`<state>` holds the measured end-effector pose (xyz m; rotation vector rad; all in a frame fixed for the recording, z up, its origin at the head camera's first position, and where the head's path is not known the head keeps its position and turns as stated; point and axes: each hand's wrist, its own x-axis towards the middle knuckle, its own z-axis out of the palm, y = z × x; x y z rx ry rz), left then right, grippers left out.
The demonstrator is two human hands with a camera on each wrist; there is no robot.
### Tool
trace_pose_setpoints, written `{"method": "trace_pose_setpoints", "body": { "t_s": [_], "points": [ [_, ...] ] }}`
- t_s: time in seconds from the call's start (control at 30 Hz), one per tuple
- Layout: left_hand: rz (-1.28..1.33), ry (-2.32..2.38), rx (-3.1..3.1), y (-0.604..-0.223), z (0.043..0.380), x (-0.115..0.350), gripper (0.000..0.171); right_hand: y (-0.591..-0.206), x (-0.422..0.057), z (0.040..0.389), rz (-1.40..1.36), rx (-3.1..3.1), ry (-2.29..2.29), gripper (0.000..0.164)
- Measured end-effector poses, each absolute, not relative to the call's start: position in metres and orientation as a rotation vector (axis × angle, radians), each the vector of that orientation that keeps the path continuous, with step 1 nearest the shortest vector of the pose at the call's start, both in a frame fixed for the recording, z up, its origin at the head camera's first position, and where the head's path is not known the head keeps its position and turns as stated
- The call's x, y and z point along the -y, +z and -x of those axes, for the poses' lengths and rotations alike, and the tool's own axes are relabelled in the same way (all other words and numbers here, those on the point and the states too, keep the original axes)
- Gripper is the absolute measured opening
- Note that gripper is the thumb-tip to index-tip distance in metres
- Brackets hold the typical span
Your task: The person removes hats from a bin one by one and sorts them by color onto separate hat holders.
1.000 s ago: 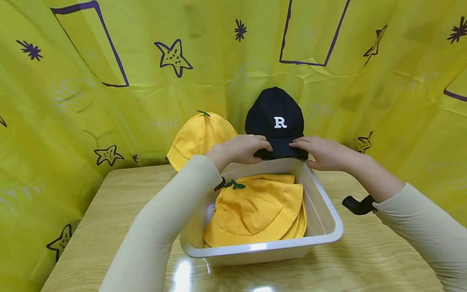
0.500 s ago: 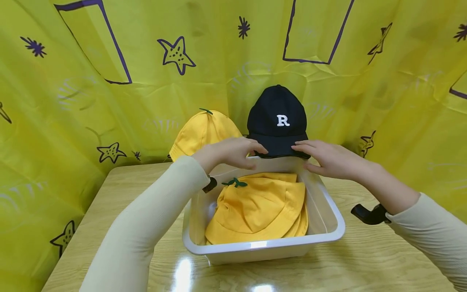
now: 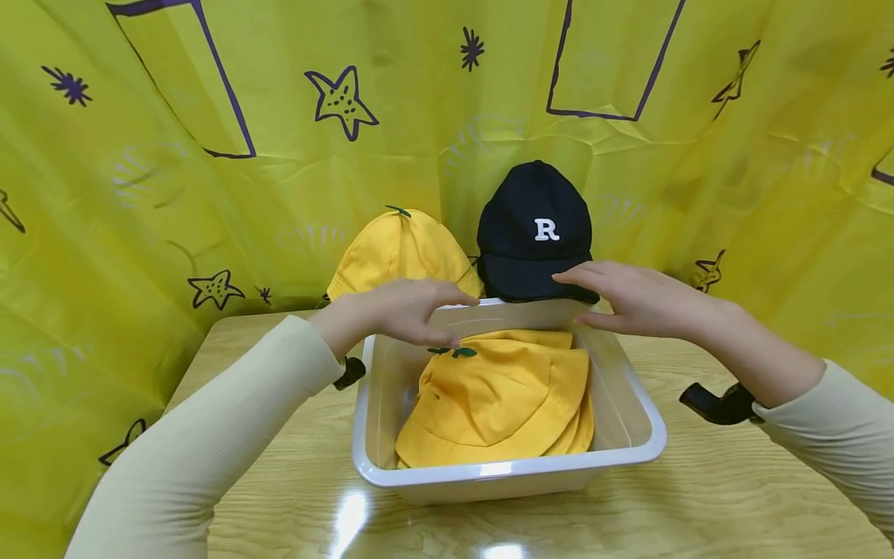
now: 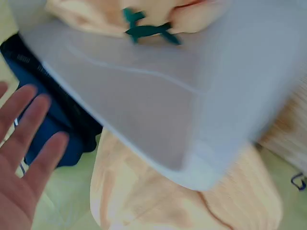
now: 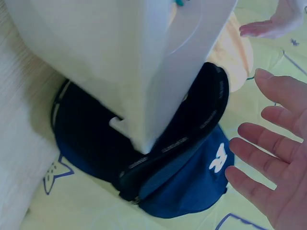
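Your left hand (image 3: 414,310), spread, pulled left from cap (image 3: 534,206); your right hand (image 3: 628,297), spread, near brim (image 3: 527,277). Cap ungripped at tub's (image 3: 559,465) far side.

Your arms, in pale cream, fine-ribbed long sleeves (image 3: 230,423), reach forward and slant inward toward each other. Your bare left hand (image 3: 405,310) and bare right hand (image 3: 625,299) face each other, apart, fingers relaxed and slightly spread, each thumb lower than the fingers.

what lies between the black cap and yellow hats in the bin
In the head view, the bin's far wall separates the black cap from the yellow hats.
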<state>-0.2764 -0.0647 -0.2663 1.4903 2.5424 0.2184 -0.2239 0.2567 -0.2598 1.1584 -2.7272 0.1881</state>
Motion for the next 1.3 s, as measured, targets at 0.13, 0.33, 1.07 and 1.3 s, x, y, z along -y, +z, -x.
{"method": "trace_pose_setpoints", "body": {
  "t_s": [0.13,0.33,1.07,1.3],
  "points": [
    [-1.632,0.154,-2.59,-0.268,0.258,0.074,0.064,-0.253,-0.249,0.222,-1.186,2.736,0.21,0.053],
    [-1.79,0.075,-2.607,-0.277,0.23,0.086,0.074,-0.245,-0.236,0.226,-1.219,2.826,0.291,0.05],
    [-1.995,0.138,-2.704,-0.329,0.163,0.133,0.097,-0.232,-0.193,0.254,-1.407,3.04,0.466,0.045],
    [-1.971,0.166,-2.751,-0.345,0.155,0.144,0.098,-0.234,-0.18,0.269,-1.39,3.142,0.552,0.051]
  ]
}}
